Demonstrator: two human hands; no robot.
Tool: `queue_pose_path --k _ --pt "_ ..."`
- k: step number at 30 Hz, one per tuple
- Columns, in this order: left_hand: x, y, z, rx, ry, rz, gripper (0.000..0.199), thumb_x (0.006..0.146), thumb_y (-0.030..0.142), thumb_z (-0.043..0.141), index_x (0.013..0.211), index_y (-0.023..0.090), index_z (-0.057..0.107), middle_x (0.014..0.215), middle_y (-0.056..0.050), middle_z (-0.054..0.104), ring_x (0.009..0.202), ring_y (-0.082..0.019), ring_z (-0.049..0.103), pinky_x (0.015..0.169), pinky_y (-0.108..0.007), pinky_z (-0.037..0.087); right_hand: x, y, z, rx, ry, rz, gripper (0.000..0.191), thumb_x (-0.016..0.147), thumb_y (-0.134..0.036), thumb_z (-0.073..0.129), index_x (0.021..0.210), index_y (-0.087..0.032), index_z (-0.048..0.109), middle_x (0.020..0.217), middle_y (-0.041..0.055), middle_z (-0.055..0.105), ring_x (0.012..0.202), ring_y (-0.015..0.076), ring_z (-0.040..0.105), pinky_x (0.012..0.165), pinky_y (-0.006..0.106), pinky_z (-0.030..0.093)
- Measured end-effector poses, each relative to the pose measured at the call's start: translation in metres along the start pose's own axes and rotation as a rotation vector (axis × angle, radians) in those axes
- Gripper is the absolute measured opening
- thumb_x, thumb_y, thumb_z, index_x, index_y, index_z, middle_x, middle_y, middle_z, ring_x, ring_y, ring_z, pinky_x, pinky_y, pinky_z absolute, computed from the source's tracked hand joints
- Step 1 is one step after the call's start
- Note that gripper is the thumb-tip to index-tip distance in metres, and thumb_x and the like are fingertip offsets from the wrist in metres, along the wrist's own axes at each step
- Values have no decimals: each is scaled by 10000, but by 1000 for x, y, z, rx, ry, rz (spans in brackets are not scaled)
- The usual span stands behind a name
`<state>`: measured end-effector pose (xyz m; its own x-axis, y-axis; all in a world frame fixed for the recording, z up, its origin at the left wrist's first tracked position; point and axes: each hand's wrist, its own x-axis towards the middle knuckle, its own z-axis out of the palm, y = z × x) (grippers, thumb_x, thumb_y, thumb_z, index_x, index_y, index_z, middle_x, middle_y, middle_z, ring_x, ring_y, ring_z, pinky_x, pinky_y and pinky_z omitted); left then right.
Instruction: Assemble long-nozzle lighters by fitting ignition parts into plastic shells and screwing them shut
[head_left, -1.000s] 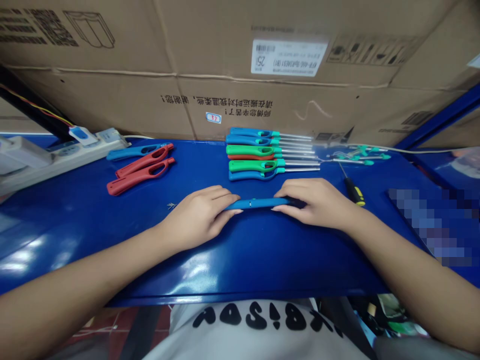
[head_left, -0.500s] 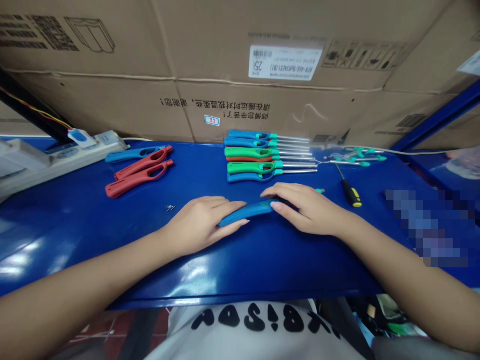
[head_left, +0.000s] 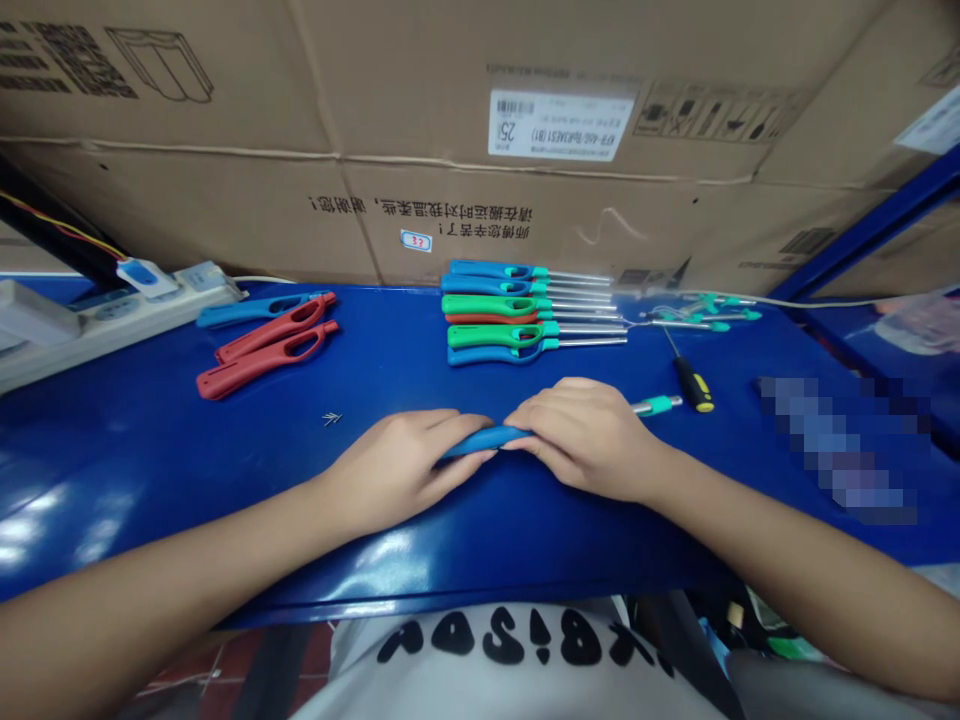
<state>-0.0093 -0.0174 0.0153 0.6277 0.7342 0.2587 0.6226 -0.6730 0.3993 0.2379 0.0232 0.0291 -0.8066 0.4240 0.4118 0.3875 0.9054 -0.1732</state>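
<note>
Both hands are closed on a blue lighter handle [head_left: 480, 440] low over the front half of the blue table. My left hand [head_left: 397, 465] grips its left end between thumb and fingers. Around its right part, my right hand [head_left: 581, 435] is wrapped, hiding most of that end. Just beyond the right hand lies a teal-and-metal lighter nozzle [head_left: 658, 405], partly covered by the hand. Behind the hands, several long-nozzled lighters [head_left: 499, 335] in blue, green and red lie side by side. A few small screws [head_left: 331, 419] rest left of my left hand.
Red handle shells [head_left: 266, 365] and a blue handle shell [head_left: 255, 308] lie at the left, near a white power strip [head_left: 135, 310]. A black-and-yellow screwdriver [head_left: 694, 385] and loose teal nozzles [head_left: 705, 315] are at the right. A large cardboard box [head_left: 420, 100] stands behind.
My right hand has moved left along the blue handle and closed over more of it. More of the teal nozzle now shows beyond it. The view has shifted slightly.
</note>
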Motion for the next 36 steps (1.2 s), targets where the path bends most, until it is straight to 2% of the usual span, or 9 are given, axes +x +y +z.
queue_pose_path --k 4,7,10,13,16,21,26,33,36 --pt "1 0 2 11 -44 -29 283 1045 373 462 1148 188 650 983 -59 715 854 -212 706 724 -313 551 3 1 -9 -1 -137 27 292 1036 -381 482 1084 -175 682 1068 75 756 966 222 679 849 372 458" --pt "3 -6 0 27 -22 -51 304 1041 384 471 1175 172 643 1028 -71 718 895 -227 710 769 -338 562 -5 18 -23 -48 -201 91 370 957 -437 616 1245 -204 622 1238 98 692 1152 278 614 1000 437 416" --pt "4 -13 -4 57 10 -82 323 1033 398 487 1189 162 644 1088 -84 722 945 -246 712 815 -363 566 -17 43 -39 -180 -209 208 478 892 -372 686 1323 -211 556 1319 118 637 1233 339 557 1034 491 396" --pt "5 -18 -7 85 34 -111 332 1030 405 494 1191 162 654 1112 -89 726 970 -253 714 833 -367 567 -25 65 -51 -280 -205 314 317 861 -298 671 1153 -186 618 1167 135 681 1121 357 600 961 501 430" --pt "6 -20 -9 98 51 -102 340 1030 404 496 1204 159 655 1124 -90 725 980 -254 715 842 -367 568 -26 75 -56 -233 -231 321 73 899 -224 587 900 -182 647 919 115 707 921 296 644 893 458 440" --pt "6 -18 -9 177 53 -31 336 1027 391 505 1201 144 651 1046 -83 726 877 -240 721 743 -336 570 -15 59 -39 21 -200 175 199 968 -332 594 993 -186 727 949 81 754 893 240 673 885 392 449" --pt "5 -15 -7 230 33 20 308 1029 360 504 1216 154 636 991 -59 718 808 -222 709 662 -308 543 -8 39 -16 -4 -245 105 276 1014 -346 529 1110 -175 724 995 95 756 929 248 667 895 398 436" --pt "5 -18 -6 85 9 -31 305 1025 377 510 1169 148 652 1030 -76 725 886 -229 705 775 -321 529 -11 44 -21 -27 -178 35 254 1011 -340 536 1043 -148 700 994 103 727 943 241 650 862 380 441" --pt "7 -14 -7 -79 -17 -70 251 1013 373 540 1029 166 682 894 -32 722 792 -176 680 734 -266 489 -11 41 -20 -26 -192 0 264 1026 -303 493 1043 -135 696 968 105 720 917 237 640 849 381 451"
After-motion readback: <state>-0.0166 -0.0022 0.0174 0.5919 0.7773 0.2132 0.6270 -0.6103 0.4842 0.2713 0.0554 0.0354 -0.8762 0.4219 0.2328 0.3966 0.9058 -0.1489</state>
